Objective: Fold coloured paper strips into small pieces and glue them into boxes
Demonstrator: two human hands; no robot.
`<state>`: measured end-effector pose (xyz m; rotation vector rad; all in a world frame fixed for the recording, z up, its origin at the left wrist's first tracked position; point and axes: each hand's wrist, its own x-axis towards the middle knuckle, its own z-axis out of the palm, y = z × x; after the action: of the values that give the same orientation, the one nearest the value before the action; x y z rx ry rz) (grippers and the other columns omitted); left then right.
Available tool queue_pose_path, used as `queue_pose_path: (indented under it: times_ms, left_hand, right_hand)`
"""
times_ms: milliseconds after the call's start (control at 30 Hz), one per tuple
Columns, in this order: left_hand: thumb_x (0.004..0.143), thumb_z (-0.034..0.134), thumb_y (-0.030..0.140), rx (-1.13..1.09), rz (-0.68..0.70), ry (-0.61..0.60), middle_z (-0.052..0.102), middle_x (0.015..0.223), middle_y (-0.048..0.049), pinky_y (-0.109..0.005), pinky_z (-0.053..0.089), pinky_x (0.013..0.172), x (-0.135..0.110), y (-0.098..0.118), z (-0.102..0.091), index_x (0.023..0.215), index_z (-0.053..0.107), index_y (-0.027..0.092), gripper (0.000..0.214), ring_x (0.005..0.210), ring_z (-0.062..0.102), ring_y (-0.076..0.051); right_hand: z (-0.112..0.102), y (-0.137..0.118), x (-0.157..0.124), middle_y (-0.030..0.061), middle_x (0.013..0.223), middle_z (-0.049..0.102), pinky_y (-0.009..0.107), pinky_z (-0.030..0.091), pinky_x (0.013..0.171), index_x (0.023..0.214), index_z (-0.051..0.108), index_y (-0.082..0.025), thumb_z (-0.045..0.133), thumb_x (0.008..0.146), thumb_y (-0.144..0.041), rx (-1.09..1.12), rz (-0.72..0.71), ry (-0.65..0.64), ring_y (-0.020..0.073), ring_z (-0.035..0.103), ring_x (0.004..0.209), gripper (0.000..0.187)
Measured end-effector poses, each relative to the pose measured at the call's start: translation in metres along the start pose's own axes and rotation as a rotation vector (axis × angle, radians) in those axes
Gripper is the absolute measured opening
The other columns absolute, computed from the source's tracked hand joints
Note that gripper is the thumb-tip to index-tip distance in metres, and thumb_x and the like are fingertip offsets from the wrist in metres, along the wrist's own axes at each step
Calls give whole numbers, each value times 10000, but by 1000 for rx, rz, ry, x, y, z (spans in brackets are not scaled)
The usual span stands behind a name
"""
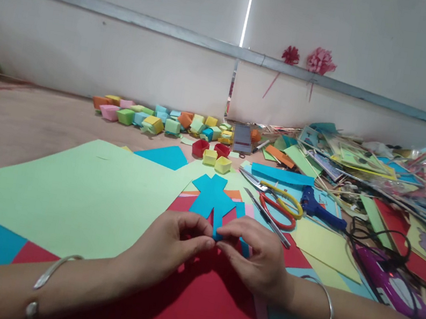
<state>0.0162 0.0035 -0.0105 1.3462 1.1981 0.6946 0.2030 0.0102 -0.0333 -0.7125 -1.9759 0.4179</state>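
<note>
We find the blue paper cutout (213,195) over the far part of the red sheet (179,312), its narrow near leg between the two hands and its wider body spreading out beyond the fingertips. The left hand (170,242) pinches the end of that leg between thumb and fingers, and the right hand (258,254) grips it the same way from the other side — the tips all but meet, and we cannot tell whether they touch. Both forearms slant in low from either side of the red sheet, palms turned inward, a silver bangle (50,274) on the left wrist.

Left of the red sheet we have the most open room, over a broad pale green sheet (80,192) lying flat. Right of it we are tighter: scissors (282,197) and a slim pen-like tool (268,219) lie just past the right hand, then a blue glue gun (322,210) and a purple device (384,281). Beyond the red sheet sit small yellow boxes (222,165) — and behind them, colourful paper boxes (153,123) near the foot of the white wall (132,53).
</note>
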Motion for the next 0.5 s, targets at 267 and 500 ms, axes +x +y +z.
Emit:
queue_pose_path:
  times_ms: [267,500]
  left_hand:
    - [734,596,311,168,166,92,579,600,2,-266,395,547,-4,0,-1,630,609,185,163,588,499,-148]
    - [789,583,297,398,395,130,582,579,12,-256,368,571,-4,-4,-5,594,590,208,215,562,478,-142]
  right_hand:
    - [-1,-4,2,37,759,700,264,548,638,884,691,-194,629,865,-177,11,-28,-2,138,650,696,67]
    - [-3,-4,1,53,783,698,265,549,659,891,689,-181,614,861,-145,-17,-81,-14,143,647,719,89]
